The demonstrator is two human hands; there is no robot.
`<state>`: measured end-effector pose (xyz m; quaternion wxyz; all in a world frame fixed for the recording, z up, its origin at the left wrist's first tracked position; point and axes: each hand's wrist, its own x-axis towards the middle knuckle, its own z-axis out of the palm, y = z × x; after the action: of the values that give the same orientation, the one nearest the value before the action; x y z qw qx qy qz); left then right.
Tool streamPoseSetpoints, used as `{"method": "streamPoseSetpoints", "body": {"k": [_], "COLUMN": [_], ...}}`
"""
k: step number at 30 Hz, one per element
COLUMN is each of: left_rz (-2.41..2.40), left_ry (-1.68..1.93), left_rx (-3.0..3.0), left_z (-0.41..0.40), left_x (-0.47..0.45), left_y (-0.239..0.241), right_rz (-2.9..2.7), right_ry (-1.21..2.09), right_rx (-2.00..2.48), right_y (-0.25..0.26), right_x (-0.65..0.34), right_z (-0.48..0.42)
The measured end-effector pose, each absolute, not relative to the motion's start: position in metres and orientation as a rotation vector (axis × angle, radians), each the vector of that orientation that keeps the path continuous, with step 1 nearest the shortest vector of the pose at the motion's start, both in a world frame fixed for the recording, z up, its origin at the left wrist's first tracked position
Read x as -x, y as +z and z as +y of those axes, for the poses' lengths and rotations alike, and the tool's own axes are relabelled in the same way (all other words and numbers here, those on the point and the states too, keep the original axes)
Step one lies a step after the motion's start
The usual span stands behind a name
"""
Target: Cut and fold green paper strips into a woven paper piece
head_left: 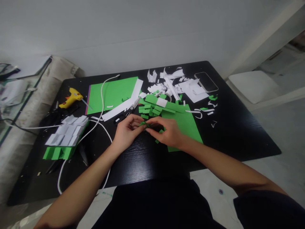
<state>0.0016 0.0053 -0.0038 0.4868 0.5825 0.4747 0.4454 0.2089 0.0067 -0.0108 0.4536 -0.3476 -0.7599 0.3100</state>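
Between my two hands, over the near middle of the black table [133, 171], is a small green paper piece [144, 124]. My left hand [128, 130] pinches it from the left, thumb and fingers closed. From the right, my right hand [166, 130] pinches the same piece, its fingertips almost touching those of the left. Fingers hide much of the piece, so its exact shape is unclear. Just beyond lie several folded green paper pieces [150, 109]. A green sheet [188, 127] lies partly beneath my right hand and wrist.
A yellow glue gun [72, 98] and a folded white-and-green paper construction [68, 132] are at left. A white cable [102, 95] crosses a green sheet stack [116, 90]. Black-handled scissors [130, 111] lie beyond my left hand. White scraps [166, 82] and a phone [206, 83] lie farther back.
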Motion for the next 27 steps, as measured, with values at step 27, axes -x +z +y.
{"method": "streamPoseSetpoints", "body": {"k": [27], "left_rz": [1.123], "left_ry": [1.028], "left_rx": [-1.418], "left_z": [0.0015], "left_x": [-0.0030], "left_y": [0.0057], "right_rz": [-1.529], "right_ry": [1.358], "right_rx": [0.971], "right_y": [-0.0115], "right_x": [-0.2051], "right_z": [0.0121]}}
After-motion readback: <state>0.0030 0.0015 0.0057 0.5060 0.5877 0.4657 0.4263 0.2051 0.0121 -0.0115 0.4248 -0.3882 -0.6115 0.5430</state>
